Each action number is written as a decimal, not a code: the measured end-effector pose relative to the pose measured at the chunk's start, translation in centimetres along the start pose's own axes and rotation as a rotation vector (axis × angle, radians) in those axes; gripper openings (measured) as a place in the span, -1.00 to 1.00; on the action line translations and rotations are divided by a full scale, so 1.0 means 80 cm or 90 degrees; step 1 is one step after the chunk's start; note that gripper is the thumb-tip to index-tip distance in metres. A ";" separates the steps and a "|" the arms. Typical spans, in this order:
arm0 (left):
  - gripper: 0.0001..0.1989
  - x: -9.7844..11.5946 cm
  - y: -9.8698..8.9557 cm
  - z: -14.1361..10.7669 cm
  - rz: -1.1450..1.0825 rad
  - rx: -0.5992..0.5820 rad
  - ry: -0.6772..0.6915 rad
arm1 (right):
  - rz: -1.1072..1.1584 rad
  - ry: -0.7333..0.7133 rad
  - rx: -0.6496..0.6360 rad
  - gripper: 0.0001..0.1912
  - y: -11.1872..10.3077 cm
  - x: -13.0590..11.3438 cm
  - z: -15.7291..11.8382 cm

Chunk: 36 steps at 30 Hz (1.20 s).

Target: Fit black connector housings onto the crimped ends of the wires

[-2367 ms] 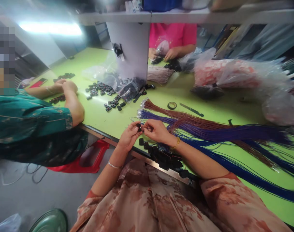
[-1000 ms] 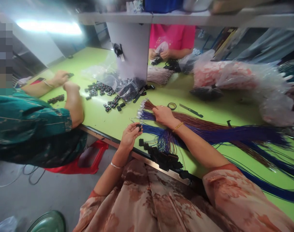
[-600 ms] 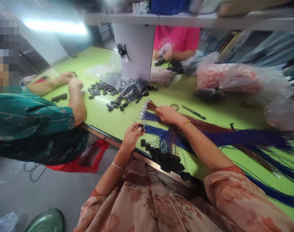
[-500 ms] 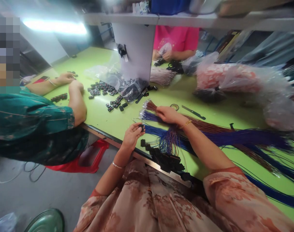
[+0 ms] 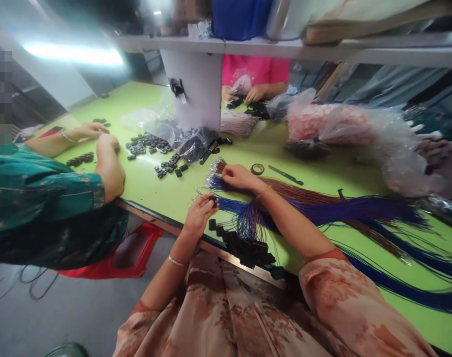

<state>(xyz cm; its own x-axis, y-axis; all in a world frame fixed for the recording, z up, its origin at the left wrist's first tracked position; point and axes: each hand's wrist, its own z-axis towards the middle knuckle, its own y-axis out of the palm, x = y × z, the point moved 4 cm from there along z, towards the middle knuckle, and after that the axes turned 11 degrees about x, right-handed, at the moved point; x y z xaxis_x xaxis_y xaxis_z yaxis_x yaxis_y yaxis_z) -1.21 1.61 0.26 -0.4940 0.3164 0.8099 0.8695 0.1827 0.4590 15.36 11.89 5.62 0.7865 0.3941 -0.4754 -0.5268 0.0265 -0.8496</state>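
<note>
My left hand (image 5: 199, 214) pinches a small black connector housing (image 5: 213, 201) near the table's front edge. My right hand (image 5: 241, 177) is closed over the brown wires (image 5: 285, 191), close to their silvery terminal ends; how many strands its fingers grip is hidden. Below it lie dark blue wires (image 5: 330, 210) and a brighter blue bundle (image 5: 231, 204), their metal tips pointing left. A pile of black connectors (image 5: 248, 248) with blue and brown wires attached rests at the front edge, close to my body.
Loose black housings (image 5: 168, 166) lie left of a plastic bag (image 5: 192, 144). A tape roll (image 5: 257, 169) and a flat dark tool (image 5: 285, 174) lie beyond my right hand. A co-worker's arms (image 5: 109, 158) rest at left; another person in pink (image 5: 255, 72) works opposite. Overhead runs a shelf (image 5: 322, 52).
The view has shifted, so the scene sits further left and lower. My right hand has moved along the brown wires toward their terminal ends. My left hand still holds the connector housing.
</note>
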 end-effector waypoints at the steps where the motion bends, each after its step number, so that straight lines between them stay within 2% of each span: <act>1: -0.65 0.000 0.000 0.000 0.001 -0.001 0.002 | -0.057 0.015 -0.011 -0.87 -0.001 -0.001 0.003; 3: -0.65 0.000 -0.001 -0.001 0.002 0.002 0.004 | -0.122 0.048 -0.039 -0.89 -0.008 0.002 0.007; 6: -0.65 0.001 -0.002 -0.001 0.000 0.008 0.002 | -0.082 0.085 -0.019 -0.83 -0.028 0.007 0.008; 10: -0.64 0.001 0.001 -0.001 -0.007 0.011 -0.003 | 0.100 0.061 0.051 -0.85 -0.036 -0.001 0.007; 14: -0.64 0.001 0.006 -0.002 -0.012 0.001 -0.004 | 0.312 0.030 0.067 -0.87 -0.025 -0.025 0.003; 18: -0.63 0.000 0.007 -0.001 -0.023 -0.010 0.000 | 0.415 0.031 0.079 -0.85 -0.023 -0.046 -0.011; 26: -0.68 0.001 0.012 -0.001 -0.056 -0.029 0.006 | 0.423 0.064 0.055 -0.84 -0.015 -0.052 -0.064; 31: -0.72 -0.001 0.015 -0.002 -0.083 -0.035 -0.008 | 0.342 0.062 0.095 -0.84 -0.003 -0.051 -0.088; 36: -0.73 -0.004 0.016 -0.002 -0.074 -0.045 -0.008 | 0.291 0.069 0.121 -0.78 0.000 -0.051 -0.096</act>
<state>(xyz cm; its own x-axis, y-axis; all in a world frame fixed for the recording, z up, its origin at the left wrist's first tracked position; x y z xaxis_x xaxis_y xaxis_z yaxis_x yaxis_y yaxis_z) 0.06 1.63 0.67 -0.5906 0.3093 0.7453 0.8044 0.1525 0.5742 14.57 3.23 5.79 0.4858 0.3064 -0.8186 -0.8663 0.0445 -0.4975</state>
